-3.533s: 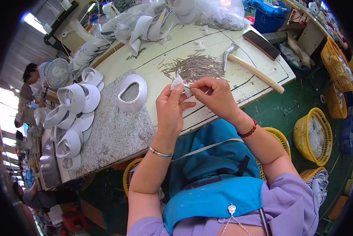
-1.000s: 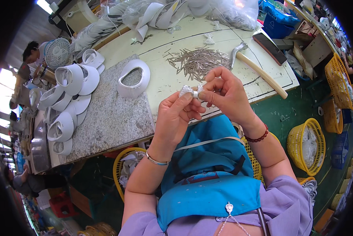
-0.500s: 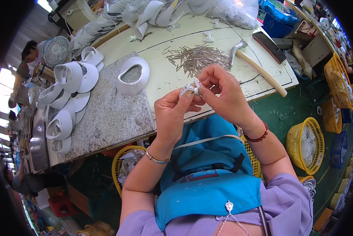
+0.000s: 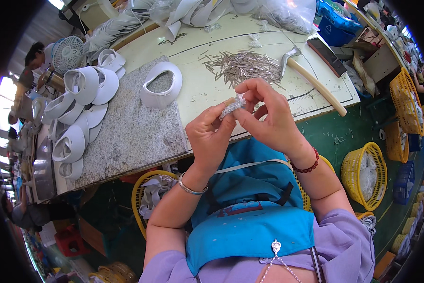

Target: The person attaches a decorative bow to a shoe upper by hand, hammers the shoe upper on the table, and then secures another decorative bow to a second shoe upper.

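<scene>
Both hands are raised just over the table's near edge, fingers bent in a pinch. My left hand [image 4: 209, 133] grips a small white sparkly ornament [image 4: 230, 109] that looks beaded. The fingertips of my right hand [image 4: 269, 112] close on its upper right end; fingers hide part of it. Ahead of my left hand, on a grey speckled slab [image 4: 122, 137], lies a white ring-shaped piece [image 4: 163, 98] with a wide oval opening. Beyond my right hand a heap of thin metal pins or rods [image 4: 242, 67] covers part of the table [image 4: 193, 54].
A wooden-handled hammer [image 4: 316, 85] lies at the right, with a dark block [image 4: 326, 56] beyond it. White visor-shaped pieces [image 4: 82, 85] crowd the slab's left side. Clear plastic bags [image 4: 287, 16] stand at the back. Yellow baskets [image 4: 346, 174] sit on the green floor.
The ornament has turned in my fingers, and its white bow-like middle is now covered. My left thumb has shifted, while both hands stay in nearly the same place.
</scene>
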Demonstrator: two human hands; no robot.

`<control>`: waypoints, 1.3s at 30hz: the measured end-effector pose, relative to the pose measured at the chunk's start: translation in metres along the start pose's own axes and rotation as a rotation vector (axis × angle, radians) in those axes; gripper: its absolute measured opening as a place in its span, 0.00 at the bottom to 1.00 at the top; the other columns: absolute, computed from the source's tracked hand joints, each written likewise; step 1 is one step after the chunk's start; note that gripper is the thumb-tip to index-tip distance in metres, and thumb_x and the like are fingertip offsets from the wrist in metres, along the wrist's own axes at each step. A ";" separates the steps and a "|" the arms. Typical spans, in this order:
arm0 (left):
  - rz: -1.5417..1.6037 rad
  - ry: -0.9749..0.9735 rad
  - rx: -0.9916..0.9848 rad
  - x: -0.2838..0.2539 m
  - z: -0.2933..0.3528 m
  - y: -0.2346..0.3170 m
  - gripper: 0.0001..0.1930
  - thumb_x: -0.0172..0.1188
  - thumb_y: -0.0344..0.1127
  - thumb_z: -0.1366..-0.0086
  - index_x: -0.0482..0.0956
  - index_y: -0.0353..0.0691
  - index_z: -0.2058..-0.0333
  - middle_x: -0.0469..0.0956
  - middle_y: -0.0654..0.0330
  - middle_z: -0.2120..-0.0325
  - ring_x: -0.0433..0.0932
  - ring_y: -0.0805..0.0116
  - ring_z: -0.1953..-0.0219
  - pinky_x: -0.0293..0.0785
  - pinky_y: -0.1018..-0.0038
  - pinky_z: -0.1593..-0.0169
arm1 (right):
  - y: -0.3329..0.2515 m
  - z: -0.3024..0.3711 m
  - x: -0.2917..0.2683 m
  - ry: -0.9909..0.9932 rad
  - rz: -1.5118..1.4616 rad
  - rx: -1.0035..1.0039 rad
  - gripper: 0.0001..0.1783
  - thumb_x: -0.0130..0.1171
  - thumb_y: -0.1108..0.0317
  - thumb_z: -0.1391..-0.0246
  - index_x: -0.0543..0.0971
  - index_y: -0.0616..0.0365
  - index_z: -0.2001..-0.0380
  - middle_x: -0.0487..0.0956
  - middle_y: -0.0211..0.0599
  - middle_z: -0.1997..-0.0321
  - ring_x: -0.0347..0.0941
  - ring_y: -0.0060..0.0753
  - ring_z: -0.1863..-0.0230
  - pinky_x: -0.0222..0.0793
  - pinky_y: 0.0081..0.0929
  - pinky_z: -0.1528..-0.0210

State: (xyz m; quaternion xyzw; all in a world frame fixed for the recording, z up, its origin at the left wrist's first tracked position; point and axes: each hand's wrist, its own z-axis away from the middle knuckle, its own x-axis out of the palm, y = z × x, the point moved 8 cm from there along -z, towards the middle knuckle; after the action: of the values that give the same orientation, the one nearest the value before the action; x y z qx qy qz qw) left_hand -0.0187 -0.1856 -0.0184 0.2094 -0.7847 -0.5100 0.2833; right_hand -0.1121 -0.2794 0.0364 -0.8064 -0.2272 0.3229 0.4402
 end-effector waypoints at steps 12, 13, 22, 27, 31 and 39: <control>0.065 0.051 -0.058 0.001 0.000 -0.002 0.11 0.59 0.28 0.37 0.80 0.30 0.57 0.81 0.60 0.70 0.78 0.80 0.71 0.77 0.82 0.67 | 0.009 -0.001 0.010 -0.040 -0.018 0.088 0.14 0.58 0.73 0.56 0.72 0.60 0.63 0.69 0.30 0.78 0.66 0.20 0.76 0.65 0.20 0.76; 0.058 0.047 -0.086 0.001 -0.001 -0.004 0.11 0.60 0.29 0.37 0.80 0.30 0.57 0.81 0.61 0.71 0.77 0.80 0.71 0.77 0.82 0.68 | 0.011 -0.002 0.010 -0.034 -0.006 0.086 0.13 0.57 0.74 0.57 0.72 0.60 0.64 0.68 0.30 0.78 0.65 0.20 0.76 0.64 0.19 0.75; 0.128 0.064 -0.309 -0.014 -0.018 -0.014 0.10 0.57 0.34 0.35 0.80 0.31 0.66 0.81 0.57 0.73 0.80 0.74 0.72 0.77 0.80 0.69 | 0.024 -0.009 0.020 0.053 -0.065 0.033 0.09 0.64 0.68 0.52 0.77 0.60 0.69 0.77 0.32 0.72 0.70 0.18 0.73 0.65 0.17 0.73; 0.014 -0.035 -0.341 -0.011 -0.033 -0.001 0.11 0.55 0.34 0.35 0.80 0.31 0.66 0.81 0.57 0.74 0.79 0.75 0.75 0.77 0.80 0.71 | 0.049 -0.009 0.014 0.181 -0.239 0.003 0.10 0.63 0.66 0.47 0.79 0.61 0.67 0.78 0.30 0.71 0.71 0.16 0.71 0.66 0.16 0.73; -1.157 -0.181 0.019 -0.012 -0.083 0.050 0.21 0.59 0.54 0.45 0.83 0.39 0.74 0.80 0.55 0.81 0.80 0.63 0.76 0.74 0.68 0.71 | 0.062 -0.006 0.004 0.217 -0.209 0.032 0.08 0.60 0.68 0.44 0.78 0.63 0.67 0.78 0.29 0.70 0.71 0.15 0.71 0.65 0.14 0.72; -1.736 -0.384 -0.091 -0.086 -0.165 0.005 0.21 0.58 0.42 0.48 0.79 0.36 0.58 0.81 0.49 0.69 0.81 0.56 0.65 0.75 0.65 0.63 | 0.045 0.011 0.021 0.078 -0.059 -0.122 0.04 0.57 0.72 0.44 0.74 0.60 0.70 0.71 0.32 0.69 0.67 0.22 0.72 0.63 0.18 0.75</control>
State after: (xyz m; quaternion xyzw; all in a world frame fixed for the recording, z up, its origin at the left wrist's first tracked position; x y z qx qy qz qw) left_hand 0.1545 -0.2427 0.0193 0.6298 -0.3624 -0.6017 -0.3316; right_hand -0.1014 -0.2824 -0.0131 -0.8366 -0.2528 0.2635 0.4084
